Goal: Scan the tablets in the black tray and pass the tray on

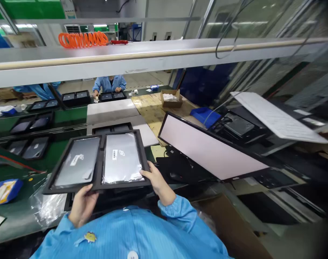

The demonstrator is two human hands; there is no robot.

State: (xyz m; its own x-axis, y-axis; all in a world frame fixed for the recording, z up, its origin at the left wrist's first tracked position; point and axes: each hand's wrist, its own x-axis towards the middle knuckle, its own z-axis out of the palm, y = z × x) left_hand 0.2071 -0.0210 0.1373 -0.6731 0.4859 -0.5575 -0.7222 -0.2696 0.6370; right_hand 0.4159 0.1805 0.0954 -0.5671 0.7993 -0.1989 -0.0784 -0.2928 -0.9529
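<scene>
Here we hold a black tray (pixel 99 158) over the green conveyor belt (pixel 69 117), which serves as our landmark and runs away from us toward a co-worker in a blue coat (pixel 109 83) at its far end. To the right of the belt a large monitor with a pale pink screen (pixel 209 147) leans on the bench, and above the belt a grey shelf (pixel 153 54) carries a coiled orange hose (pixel 83 39). Further trays (pixel 40 122) lie along the belt's left side. Our tray has two compartments, each filled with a grey tablet in clear film (pixel 122 158), the left tablet (pixel 77 162) beside it. Our left hand (pixel 81 207) grips the tray's near edge, fingers curled under and thumb on the rim. Our right hand (pixel 158 183) clasps the near right corner, thumb lying on the frame.
</scene>
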